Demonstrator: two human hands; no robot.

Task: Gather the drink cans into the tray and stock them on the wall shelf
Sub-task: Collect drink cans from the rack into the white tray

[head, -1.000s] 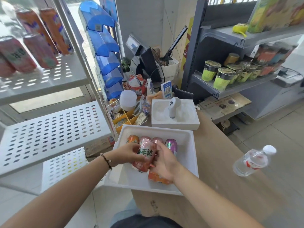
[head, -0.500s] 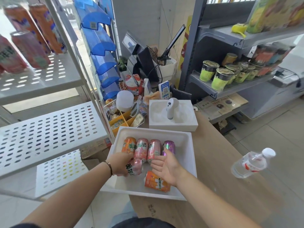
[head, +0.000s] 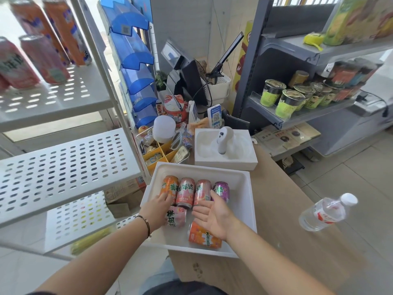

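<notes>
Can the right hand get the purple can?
Probably yes. The right hand is open, holds nothing, and its fingertips lie right by the purple can in the tray, with nothing between.

Single head-worn wide-angle view, looking forward and steeply down from close above the counter (head: 276,209). The white tray (head: 244,188) sits near centre frame, both forearms entering from the bottom edge. Perforated wall shelf (head: 63,167) fills the left, a grey shelving unit (head: 276,116) the upper right.
</notes>
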